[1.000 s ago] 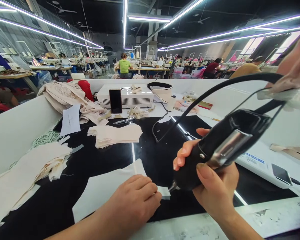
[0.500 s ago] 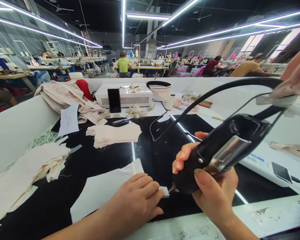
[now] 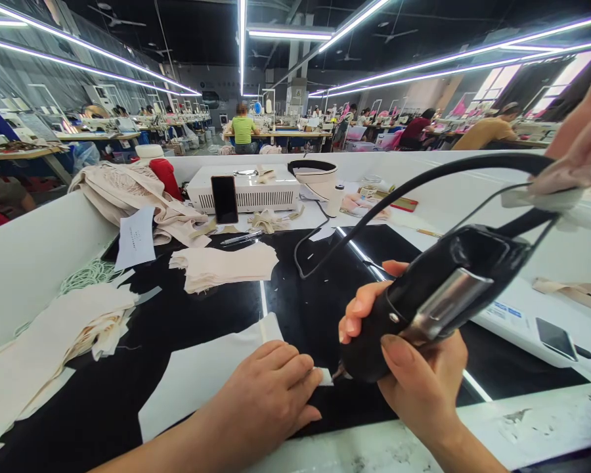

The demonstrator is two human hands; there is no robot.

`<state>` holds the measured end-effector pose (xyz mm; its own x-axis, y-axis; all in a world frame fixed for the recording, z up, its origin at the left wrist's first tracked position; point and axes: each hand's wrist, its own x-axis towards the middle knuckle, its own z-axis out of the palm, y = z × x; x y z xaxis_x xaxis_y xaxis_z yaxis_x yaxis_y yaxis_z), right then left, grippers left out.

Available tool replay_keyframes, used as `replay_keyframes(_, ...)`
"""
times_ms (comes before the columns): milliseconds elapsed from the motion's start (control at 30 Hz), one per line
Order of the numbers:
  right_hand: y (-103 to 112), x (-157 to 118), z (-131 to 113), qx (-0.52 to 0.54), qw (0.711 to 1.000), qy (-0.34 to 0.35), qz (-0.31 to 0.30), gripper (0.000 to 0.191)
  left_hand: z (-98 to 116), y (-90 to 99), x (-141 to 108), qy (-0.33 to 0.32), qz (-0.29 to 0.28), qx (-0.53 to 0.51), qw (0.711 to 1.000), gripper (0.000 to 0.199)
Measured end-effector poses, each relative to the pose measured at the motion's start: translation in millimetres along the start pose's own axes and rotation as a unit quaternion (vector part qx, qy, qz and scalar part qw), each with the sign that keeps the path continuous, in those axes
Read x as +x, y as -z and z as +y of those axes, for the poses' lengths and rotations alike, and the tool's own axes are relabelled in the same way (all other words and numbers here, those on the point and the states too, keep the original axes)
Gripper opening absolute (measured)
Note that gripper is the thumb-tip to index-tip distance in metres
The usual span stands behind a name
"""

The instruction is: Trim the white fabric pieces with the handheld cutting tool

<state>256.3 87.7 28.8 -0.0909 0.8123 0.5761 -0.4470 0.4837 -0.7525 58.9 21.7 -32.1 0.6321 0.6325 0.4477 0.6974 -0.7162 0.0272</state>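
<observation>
My right hand is wrapped round a black handheld power tool with a silver lever on its side. The tool is tilted, and its small metal tip points down-left at the white end of fabric that sticks out past my left fingers. Whether the tip touches it, I cannot tell. My left hand is closed, its fingers together and pressing the white fabric piece on the glossy black work surface. Part of that fabric is hidden under my hand. A thick black cable arcs from the tool's upper end.
Stacked cut fabric lies ahead, with more pieces at left. Behind stand a phone and a white vented box. A white device sits at right. A blurred pinkish shape surrounds the cable, upper right. People sit at sewing tables beyond.
</observation>
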Motion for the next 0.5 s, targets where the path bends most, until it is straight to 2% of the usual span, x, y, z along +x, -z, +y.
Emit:
replay_keyframes(300, -0.7, 1.2, -1.1, -0.002, 1.000, 0.000, 0.005, 0.047, -1.2, -1.5, -0.9, -0.004, -0.004, 0.004, 1.000, 0.046)
replay_keyframes(500, -0.2, 4.7, 1.0, -0.022, 0.999, 0.010, 0.032, 0.050, -2.6, -4.1, -2.9, -0.010, 0.002, 0.013, 1.000, 0.041)
